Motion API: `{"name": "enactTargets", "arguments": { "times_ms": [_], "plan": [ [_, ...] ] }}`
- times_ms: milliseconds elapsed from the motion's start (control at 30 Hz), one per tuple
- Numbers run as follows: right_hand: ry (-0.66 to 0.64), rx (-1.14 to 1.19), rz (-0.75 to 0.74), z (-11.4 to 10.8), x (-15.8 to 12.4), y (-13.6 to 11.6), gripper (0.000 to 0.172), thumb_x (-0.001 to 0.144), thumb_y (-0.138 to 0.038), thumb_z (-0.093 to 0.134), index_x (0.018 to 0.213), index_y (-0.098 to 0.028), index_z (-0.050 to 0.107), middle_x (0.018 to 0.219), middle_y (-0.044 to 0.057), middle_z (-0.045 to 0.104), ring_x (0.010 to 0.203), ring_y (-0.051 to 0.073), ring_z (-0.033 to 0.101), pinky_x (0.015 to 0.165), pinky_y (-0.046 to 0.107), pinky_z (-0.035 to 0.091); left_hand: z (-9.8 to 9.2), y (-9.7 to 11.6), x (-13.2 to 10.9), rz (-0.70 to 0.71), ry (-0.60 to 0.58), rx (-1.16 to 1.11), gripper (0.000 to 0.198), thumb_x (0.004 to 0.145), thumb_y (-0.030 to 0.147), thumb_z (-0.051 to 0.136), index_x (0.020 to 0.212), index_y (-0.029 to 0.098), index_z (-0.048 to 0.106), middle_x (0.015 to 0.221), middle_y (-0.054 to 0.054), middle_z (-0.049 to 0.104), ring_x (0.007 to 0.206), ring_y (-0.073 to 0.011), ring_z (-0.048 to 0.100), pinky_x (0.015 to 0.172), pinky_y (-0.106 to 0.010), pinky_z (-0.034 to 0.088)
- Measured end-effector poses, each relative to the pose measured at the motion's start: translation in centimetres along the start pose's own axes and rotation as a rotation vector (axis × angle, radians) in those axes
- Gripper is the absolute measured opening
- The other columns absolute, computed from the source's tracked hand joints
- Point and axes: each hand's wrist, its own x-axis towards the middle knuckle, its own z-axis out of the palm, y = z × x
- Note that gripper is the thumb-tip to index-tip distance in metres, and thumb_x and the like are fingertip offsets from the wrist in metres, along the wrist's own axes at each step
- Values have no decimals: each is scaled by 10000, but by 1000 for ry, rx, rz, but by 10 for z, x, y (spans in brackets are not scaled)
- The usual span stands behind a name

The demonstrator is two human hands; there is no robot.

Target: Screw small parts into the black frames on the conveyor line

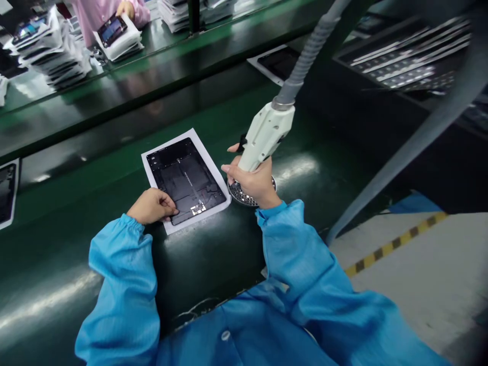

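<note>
A black tablet housing [183, 178] with its inside facing up lies on a white sheet [196, 218] on the green surface [114, 188]. At its lower left corner, my left hand [152, 206] has its fingers pinched together on the edge. My right hand [255, 180] is wrapped round a pale green power tool [267, 134], which hangs on a grey ribbed hose. Beneath that hand is a round metal dish with holes [244, 195], just right of the sheet. The tool's tip is hidden behind my fingers.
More tablet housings on sheets lie at the far left [7, 190] and upper right [280, 63]. Across the rail, a person's hand [125, 8] touches a wrapped stack, near taller stacks [57, 51]. A grey strap [404, 147] slants down at the right, above a yellow-black floor stripe [396, 243].
</note>
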Motion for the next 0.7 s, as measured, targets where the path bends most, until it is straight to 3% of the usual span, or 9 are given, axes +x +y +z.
{"name": "enactTargets", "arguments": {
  "times_ms": [700],
  "plan": [
    [-34,-73,23,1,-1,-2,315,640,-212,759,899,-216,581,483,-103,551,381,107,513,449,277,464,-6,1,-3,5,25,-92,155,632,192,802,630,119,666,542,-3,641,527,-119,639,501,-179,526]
  ]
}}
